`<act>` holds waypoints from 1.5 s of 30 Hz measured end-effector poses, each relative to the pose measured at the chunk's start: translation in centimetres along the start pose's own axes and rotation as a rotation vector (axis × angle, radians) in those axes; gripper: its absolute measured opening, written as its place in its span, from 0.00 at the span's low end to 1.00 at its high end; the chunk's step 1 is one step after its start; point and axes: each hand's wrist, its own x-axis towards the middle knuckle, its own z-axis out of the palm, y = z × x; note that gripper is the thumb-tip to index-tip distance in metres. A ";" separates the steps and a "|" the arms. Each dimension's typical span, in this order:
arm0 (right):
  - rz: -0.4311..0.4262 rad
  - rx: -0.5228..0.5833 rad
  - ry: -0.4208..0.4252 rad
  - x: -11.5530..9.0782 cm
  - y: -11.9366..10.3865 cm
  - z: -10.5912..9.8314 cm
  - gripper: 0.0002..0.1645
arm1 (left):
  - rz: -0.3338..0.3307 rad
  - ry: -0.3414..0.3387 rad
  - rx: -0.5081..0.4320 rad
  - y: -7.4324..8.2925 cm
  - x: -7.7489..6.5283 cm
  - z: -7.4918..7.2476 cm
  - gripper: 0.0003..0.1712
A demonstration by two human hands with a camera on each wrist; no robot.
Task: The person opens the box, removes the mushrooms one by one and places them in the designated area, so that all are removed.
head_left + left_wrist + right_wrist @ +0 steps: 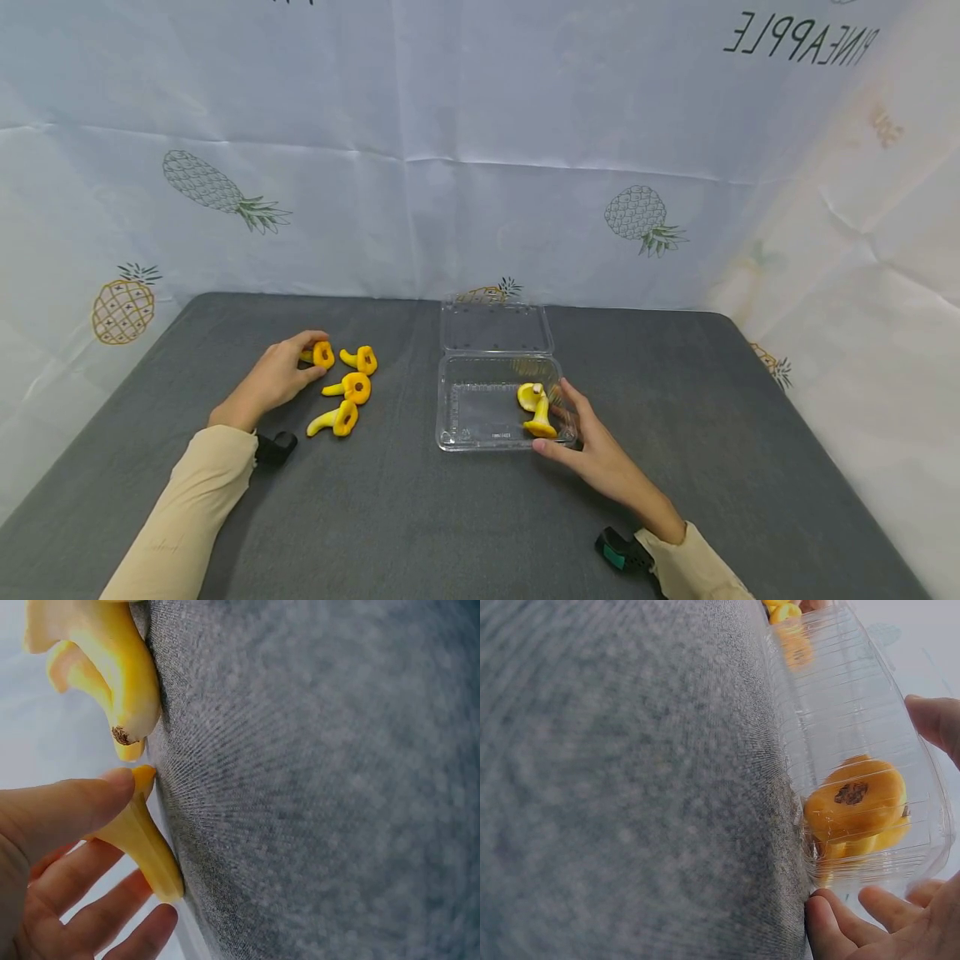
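My left hand [279, 377] pinches a yellow chanterelle-like mushroom [322, 355] between thumb and fingers at the table's left. In the left wrist view, that mushroom [146, 847] has its narrow stem end close to the cloth. Three similar mushrooms lie just right of the hand: one at the back [365, 359], one in the middle [356, 387] and one in front [346, 418]. My right hand [600, 450] holds the right front corner of a clear plastic box [472, 417], thumb at the front rim, fingers along the side. Inside, yellow mushrooms [540, 427] lie at its right end.
The box's clear hinged lid [495, 327] lies folded back behind it. Dark grey cloth covers the table [390, 517]. A white curtain [480, 108] printed with pineapples hangs right behind the table's back edge.
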 end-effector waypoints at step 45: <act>0.007 -0.003 0.004 0.0 -0.2 0.1 0.61 | 0.104 0.036 -0.043 4.4 -1.9 -1.6 0.31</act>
